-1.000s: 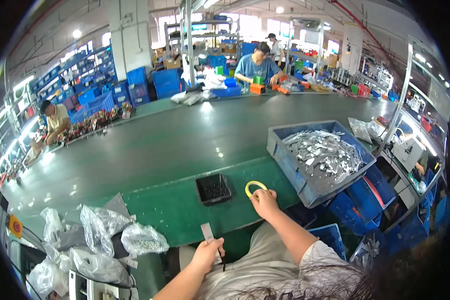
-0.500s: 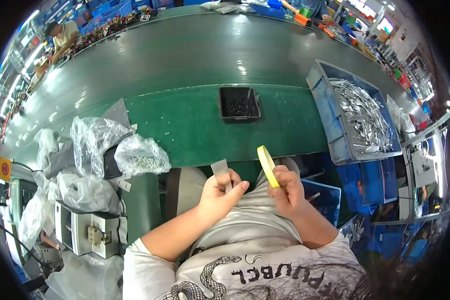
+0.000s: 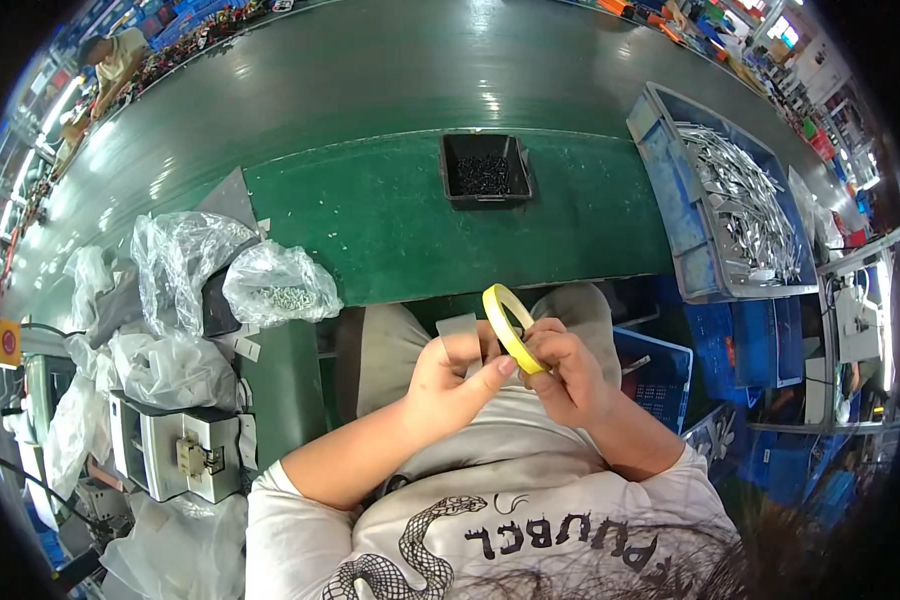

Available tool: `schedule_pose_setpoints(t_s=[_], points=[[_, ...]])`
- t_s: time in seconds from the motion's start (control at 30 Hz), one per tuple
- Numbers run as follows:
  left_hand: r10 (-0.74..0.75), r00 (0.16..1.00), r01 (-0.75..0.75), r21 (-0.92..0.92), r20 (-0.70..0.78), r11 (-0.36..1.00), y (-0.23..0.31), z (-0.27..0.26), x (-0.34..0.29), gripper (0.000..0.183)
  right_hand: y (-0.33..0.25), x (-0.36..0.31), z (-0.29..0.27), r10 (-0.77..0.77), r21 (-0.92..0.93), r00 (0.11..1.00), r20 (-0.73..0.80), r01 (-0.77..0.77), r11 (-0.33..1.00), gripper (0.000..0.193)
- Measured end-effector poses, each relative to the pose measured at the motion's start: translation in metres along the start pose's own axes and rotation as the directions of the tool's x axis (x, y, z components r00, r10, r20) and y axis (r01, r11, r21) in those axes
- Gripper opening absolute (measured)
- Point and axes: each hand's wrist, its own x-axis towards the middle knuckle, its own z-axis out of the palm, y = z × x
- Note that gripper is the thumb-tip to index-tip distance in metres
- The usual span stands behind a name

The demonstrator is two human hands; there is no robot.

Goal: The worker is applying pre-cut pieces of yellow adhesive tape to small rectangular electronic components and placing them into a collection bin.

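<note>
Yellow tape roll [image 3: 507, 325]: held over the lap, near the green table [image 3: 390, 215] edge, gripped by right hand [image 3: 567, 372]. Left hand [image 3: 453, 380] pinches a grey metal strip [image 3: 459, 338], thumb touching the roll. Black tray [image 3: 485, 168] beyond.

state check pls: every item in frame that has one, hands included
yellow tape roll: gripped on edge, off the table
grey flat piece: pinched against the roll
left hand: closed on grey flat piece
right hand: closed on tape roll
black tray: open, small dark parts inside
blue bin: open, full of metal strips
clear bag: bunched, holds small parts
</note>
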Motion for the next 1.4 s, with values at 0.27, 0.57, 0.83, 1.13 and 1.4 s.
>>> schedule_pose_setpoints(t_s=[0.27, 0.57, 0.83, 1.13, 1.4], points=[[-0.459, 0.884, 0.332, -0.563, -0.095, 0.757, 0.013, -0.001, 0.016, 0.030, -0.020, 0.019, -0.002, 0.349, 0.500, 0.901, 0.257, -0.433, 0.750, 0.045], [-0.600, 0.800, 0.419, -0.709, -0.006, 0.567, 0.015, -0.005, 0.022, 0.037, -0.020, 0.026, 0.001, 0.412, 0.482, 0.852, 0.322, -0.522, 0.704, 0.071], [-0.448, 0.890, 0.367, -0.449, -0.085, 0.814, 0.013, -0.009, 0.018, 0.021, -0.011, 0.025, -0.013, 0.304, 0.306, 0.895, 0.326, -0.404, 0.862, 0.063], [-0.179, 0.982, 0.158, 0.249, 0.061, 0.955, 0.019, -0.004, 0.011, 0.021, -0.009, 0.024, -0.009, 0.255, -0.122, 0.964, 0.082, -0.244, 0.962, 0.032], [-0.220, 0.972, 0.221, -0.005, 0.089, 0.975, 0.018, -0.003, 0.007, 0.015, -0.014, 0.025, -0.009, 0.183, -0.278, 0.980, 0.074, -0.156, 0.948, 0.033]])
